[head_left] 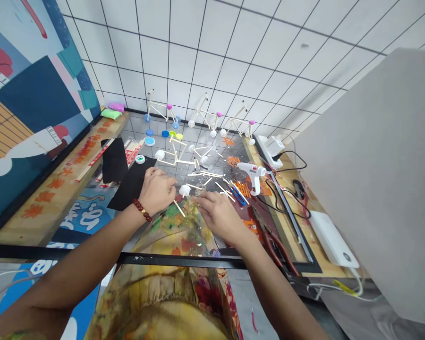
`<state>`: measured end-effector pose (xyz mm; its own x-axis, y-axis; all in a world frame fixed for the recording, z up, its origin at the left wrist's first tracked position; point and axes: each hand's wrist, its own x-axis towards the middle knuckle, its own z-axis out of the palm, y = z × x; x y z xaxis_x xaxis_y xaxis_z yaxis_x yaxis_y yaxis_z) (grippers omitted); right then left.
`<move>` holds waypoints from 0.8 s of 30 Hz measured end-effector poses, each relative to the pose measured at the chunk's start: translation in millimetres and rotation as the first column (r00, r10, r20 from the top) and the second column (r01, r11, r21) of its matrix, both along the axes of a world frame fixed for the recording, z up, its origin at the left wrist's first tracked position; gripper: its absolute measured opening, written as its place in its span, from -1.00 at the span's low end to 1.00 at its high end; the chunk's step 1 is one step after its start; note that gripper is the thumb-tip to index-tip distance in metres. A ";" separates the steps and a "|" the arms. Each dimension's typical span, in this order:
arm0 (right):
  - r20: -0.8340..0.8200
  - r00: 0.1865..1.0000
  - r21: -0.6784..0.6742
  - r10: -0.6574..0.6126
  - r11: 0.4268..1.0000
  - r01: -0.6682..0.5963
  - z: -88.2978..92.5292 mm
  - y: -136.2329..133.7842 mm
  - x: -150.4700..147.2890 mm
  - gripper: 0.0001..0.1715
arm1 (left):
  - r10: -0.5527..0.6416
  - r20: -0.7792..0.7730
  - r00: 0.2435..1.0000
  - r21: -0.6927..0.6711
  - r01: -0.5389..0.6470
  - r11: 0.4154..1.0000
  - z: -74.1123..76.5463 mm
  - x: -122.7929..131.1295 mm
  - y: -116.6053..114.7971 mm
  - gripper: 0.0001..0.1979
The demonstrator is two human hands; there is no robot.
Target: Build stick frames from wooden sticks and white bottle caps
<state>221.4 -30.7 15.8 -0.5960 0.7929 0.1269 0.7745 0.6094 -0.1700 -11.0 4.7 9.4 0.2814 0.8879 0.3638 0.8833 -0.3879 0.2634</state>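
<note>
At table centre: left hand (158, 191) pinches stick (179, 208) tipped with white ball (184, 190); right hand (217, 215) just beside, grip unclear. Three bikes (205, 118) stand finished by wall; fourth bike (175, 158) looks part-built, loose sticks (212, 174) unused.

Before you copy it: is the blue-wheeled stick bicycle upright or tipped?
Upright: the blue-wheeled stick bicycle stands on both its wheels.

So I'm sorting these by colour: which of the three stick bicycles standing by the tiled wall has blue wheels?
The leftmost stick bicycle, nearest the mural. Its wheels are blue; the middle one and the right one have white wheels.
</note>
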 end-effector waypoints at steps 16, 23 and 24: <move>0.003 0.995 0.166 -0.104 0.981 0.102 -14.5 -38.0 12.9 -0.76 | -0.317 0.092 0.944 0.260 0.285 0.923 -7.0 14.5 -17.9 -0.66; -0.124 0.971 0.115 -0.205 0.969 0.219 5.7 16.5 4.4 -0.77 | -0.400 -0.096 0.911 0.067 0.407 0.911 9.0 10.6 -24.1 -0.71; -0.143 0.963 0.117 -0.229 0.962 0.246 7.3 22.3 0.2 -0.76 | -0.369 -0.120 0.922 -0.017 0.369 0.929 11.7 6.0 -20.9 -0.72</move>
<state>221.6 -8.4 23.0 -0.3645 0.8806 0.3026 0.8770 0.4339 -0.2062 -4.9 -16.2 21.1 0.6302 0.7108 0.3124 0.7019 -0.6935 0.1622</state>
